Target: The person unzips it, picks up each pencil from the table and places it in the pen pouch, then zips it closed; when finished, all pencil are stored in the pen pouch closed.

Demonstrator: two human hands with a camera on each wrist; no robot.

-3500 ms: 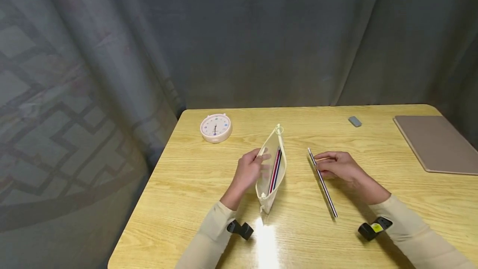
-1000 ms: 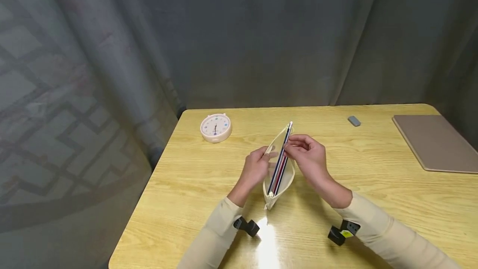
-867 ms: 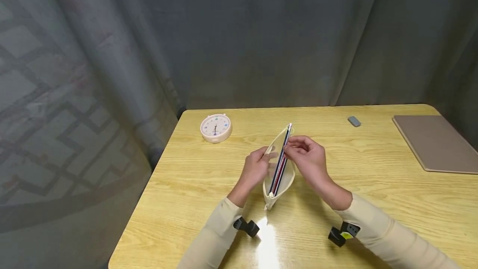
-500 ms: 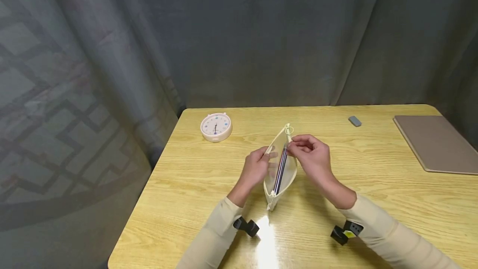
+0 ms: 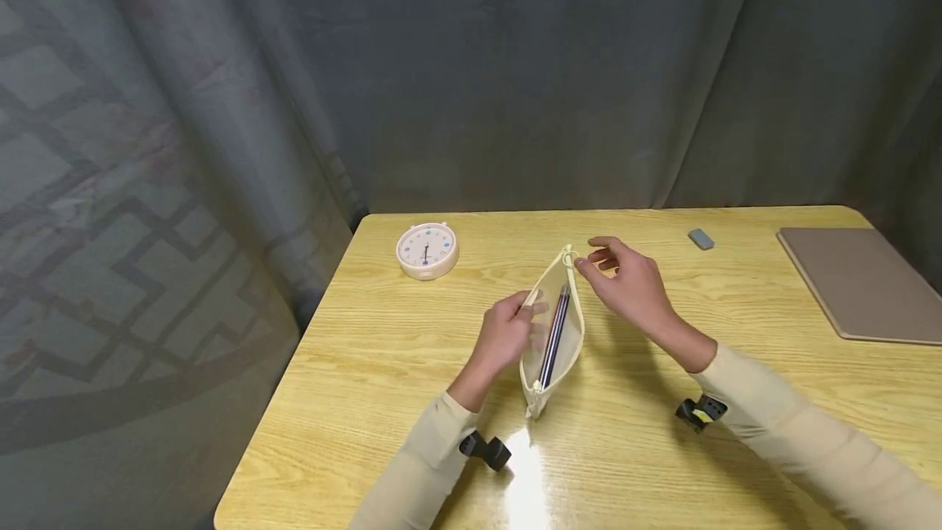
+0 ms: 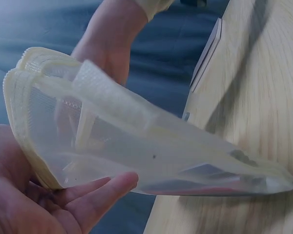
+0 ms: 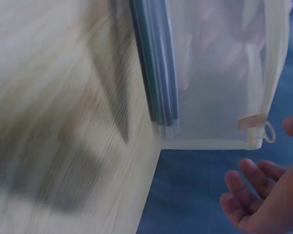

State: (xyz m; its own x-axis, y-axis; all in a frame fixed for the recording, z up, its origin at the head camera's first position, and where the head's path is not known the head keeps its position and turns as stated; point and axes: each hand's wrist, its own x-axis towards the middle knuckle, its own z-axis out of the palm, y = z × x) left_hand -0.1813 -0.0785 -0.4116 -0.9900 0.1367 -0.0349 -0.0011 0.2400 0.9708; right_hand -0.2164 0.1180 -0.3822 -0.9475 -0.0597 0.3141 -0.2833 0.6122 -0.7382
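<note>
A pale, see-through zip pouch (image 5: pixel 570 343) stands with its mouth open over the table. My left hand (image 5: pixel 504 334) grips its left rim, thumb outside and fingers showing through the mesh. Inside lie several long striped pencils (image 5: pixel 555 338); through the wall in the right wrist view they show as dark blue and green pencils (image 7: pixel 156 68). A ring-shaped zipper pull (image 5: pixel 570 259) sits at the pouch's far corner. Beside it is my right hand (image 5: pixel 633 289), fingers loosely bent. In the right wrist view a gap separates these fingers from the ring (image 7: pixel 269 132), and they hold nothing.
On the wood-grain table (image 5: pixel 353 399), a round pale pink clock (image 5: pixel 427 251) lies at the back left. A small grey eraser-like block (image 5: pixel 701 239) lies at the back right. Farther right rests a flat brown notebook-like board (image 5: pixel 861 285). A dark curtain (image 5: pixel 515 80) hangs behind.
My right hand brought a striped pencil over from the right and lowered it into the pouch. It has since let go and moved up toward the zipper pull. My left hand keeps its grip.
</note>
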